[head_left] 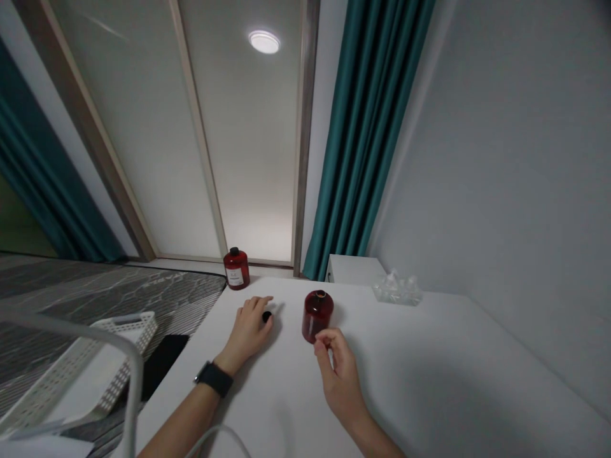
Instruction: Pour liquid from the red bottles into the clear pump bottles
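A dark red bottle without a cap stands upright on the white table, its neck open. In front of its lower side, my right hand has thumb and fingertips pinched together. Anything between those tips is too small or hidden to make out, and I cannot tell whether they touch the bottle. To the left of this bottle, my left hand holds a round black cap between thumb and fingers, the index finger stretched forward. Beyond it, a second red bottle with a white label and black cap stands at the table's far left corner.
A clear plastic package lies at the table's back right. On the left, below table level, are a white perforated basket and a black flat item. A pale curved tube crosses the lower left foreground. Behind the table stands a white cabinet.
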Tool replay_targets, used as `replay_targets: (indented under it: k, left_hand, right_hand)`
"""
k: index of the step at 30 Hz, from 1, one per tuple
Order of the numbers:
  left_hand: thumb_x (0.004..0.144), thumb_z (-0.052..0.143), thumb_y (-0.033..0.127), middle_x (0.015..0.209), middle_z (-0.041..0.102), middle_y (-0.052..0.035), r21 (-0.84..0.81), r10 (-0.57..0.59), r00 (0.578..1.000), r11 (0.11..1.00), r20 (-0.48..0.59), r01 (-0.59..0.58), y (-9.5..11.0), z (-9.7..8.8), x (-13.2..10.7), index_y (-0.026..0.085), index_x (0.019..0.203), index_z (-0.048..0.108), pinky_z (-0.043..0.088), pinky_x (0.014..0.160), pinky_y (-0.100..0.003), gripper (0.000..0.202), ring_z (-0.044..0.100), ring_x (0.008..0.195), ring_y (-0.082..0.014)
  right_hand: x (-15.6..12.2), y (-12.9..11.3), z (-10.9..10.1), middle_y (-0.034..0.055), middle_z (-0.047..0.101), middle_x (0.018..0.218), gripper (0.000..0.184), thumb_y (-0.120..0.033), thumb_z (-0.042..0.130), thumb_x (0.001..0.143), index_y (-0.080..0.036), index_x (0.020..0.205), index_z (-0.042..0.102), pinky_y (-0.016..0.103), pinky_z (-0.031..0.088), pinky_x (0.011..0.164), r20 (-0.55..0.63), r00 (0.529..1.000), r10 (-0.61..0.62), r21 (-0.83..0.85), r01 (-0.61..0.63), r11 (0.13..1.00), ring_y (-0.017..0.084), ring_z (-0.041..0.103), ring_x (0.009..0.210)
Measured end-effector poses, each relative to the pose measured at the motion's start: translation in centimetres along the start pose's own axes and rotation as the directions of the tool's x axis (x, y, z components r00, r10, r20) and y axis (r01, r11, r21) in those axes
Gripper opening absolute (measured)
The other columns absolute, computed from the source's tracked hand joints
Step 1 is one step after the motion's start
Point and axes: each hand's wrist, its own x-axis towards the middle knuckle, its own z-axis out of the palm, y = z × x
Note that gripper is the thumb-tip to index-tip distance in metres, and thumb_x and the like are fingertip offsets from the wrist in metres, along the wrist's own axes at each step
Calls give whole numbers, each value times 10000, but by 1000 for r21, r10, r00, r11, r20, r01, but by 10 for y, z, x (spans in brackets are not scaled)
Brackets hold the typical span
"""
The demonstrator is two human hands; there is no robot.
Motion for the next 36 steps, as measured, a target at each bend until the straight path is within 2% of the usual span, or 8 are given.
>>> replay_targets:
  k: [4,8,11,16,20,27,32,36]
  left_hand:
    - [935,491,185,1143,578,-110,-133,187,953,966,-239,-223,28,0,-9,184,1267,510,478,934,-442,332,556,1080,-270]
    - [922,503,140,1166,569,-113,-142,394,885,889,-247,-435,55,0,-20,190,1283,507,495,912,-398,365,557,1068,-255]
    - [918,487,109,1170,566,-121,-154,465,858,852,-218,-501,64,0,-24,183,1293,503,497,898,-386,383,558,1061,-249]
    - [913,476,97,1123,587,-111,-156,505,841,830,-195,-535,66,1,-24,190,1225,549,502,856,-375,334,578,1011,-243]
    - [905,476,94,1113,595,-112,-178,498,848,832,-181,-526,67,2,-22,184,1179,568,508,842,-370,303,588,998,-243]
    - [888,472,82,1104,605,-119,-182,489,865,846,-109,-501,68,-1,-23,188,1167,570,498,838,-389,315,583,989,-251]
    - [888,460,88,1075,614,-123,-165,506,861,846,-57,-508,70,-5,-22,176,1129,592,485,835,-408,288,586,975,-258]
    - [876,457,73,1090,609,-129,-142,531,847,839,0,-526,70,-3,-23,168,1116,596,475,829,-421,293,570,980,-266]
  right_hand:
    - [12,-1,-5,-36,517,674,151,-349,503,917,-220,859,556,252,413,590,-96,993,66,56,-61,997,146,507,623]
    - [33,11,-25,-46,505,629,180,-324,427,929,-219,884,565,253,425,583,-222,974,46,-71,-63,995,149,517,598]
    - [53,31,-51,-20,545,675,216,-328,444,895,-204,941,615,266,439,583,-295,955,10,-196,-71,978,161,519,610]
    - [93,58,-99,127,624,1105,355,-219,426,824,-168,1079,669,360,489,777,-392,912,-124,-479,-87,873,219,585,863]
    - [118,67,-122,165,562,1286,418,-177,487,797,-178,1158,699,480,377,1022,-381,903,-199,-681,-128,721,312,487,1200]
    - [144,80,-142,191,543,1374,433,-236,505,880,-234,1280,669,563,366,940,-339,926,-167,-842,-219,494,387,486,1169]
    - [152,86,-145,179,588,1339,407,-253,501,893,-246,1254,688,560,369,893,-302,943,-136,-881,-222,419,390,494,1123]
    - [139,85,-137,184,575,1357,404,-259,496,894,-225,1245,695,566,362,897,-262,952,-157,-899,-182,397,403,478,1139]
